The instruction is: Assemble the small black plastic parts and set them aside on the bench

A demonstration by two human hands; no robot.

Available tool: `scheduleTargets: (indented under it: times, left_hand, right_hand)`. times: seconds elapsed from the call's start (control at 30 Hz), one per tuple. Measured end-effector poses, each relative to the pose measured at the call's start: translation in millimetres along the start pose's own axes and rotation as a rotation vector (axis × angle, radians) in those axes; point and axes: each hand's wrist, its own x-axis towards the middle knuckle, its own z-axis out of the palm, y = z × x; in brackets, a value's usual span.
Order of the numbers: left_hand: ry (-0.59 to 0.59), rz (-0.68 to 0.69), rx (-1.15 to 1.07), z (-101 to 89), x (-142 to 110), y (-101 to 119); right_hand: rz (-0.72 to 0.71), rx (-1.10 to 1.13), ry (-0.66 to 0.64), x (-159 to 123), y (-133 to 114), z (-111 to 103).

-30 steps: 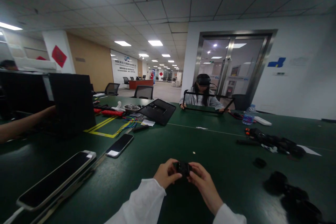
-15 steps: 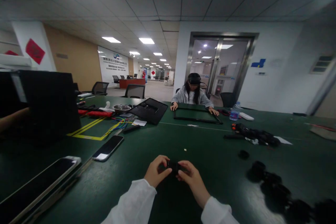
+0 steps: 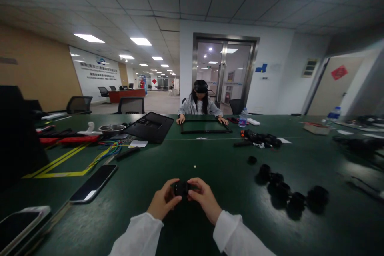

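Note:
Between my two hands is a small black part, held just above the green table. My left hand pinches its left side with thumb and fingers. On the other side, my right hand grips the right end the same way. The part looks blocky, with small light spots on its left face; its exact kind is too dark to make out. Several similar round black parts lie in a row to the right of my hands. A tiny pale piece rests on the table ahead.
Phones lie at the left. Beyond them are coloured wires, a metal bowl and a black panel. Across the table a person holds a black frame. A water bottle and a black jointed assembly stand at the right.
My view has turned to the right, so everything appears shifted left. Both hands still hold the black part, which now shows more of its lighter-spotted face.

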Motion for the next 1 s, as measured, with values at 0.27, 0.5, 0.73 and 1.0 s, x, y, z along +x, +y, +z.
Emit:
scheduleTargets:
  times: [0.27,0.5,0.73,1.0]
  left_hand:
    - [0.037,-0.027,0.046,3.3,0,0]
    - [0.253,0.059,0.084,7.2,1,2]
    - [0.241,0.095,0.027,9.3,0,4]
    - [0.156,0.038,-0.029,10.5,-2,4]
  right_hand:
    - [0.04,0.023,-0.023,1,1,-3]
    - [0.021,0.064,-0.075,1,6,-2]
    - [0.007,0.005,-0.058,1,3,0]
    - [-0.007,0.022,0.019,-3,-7,-1]
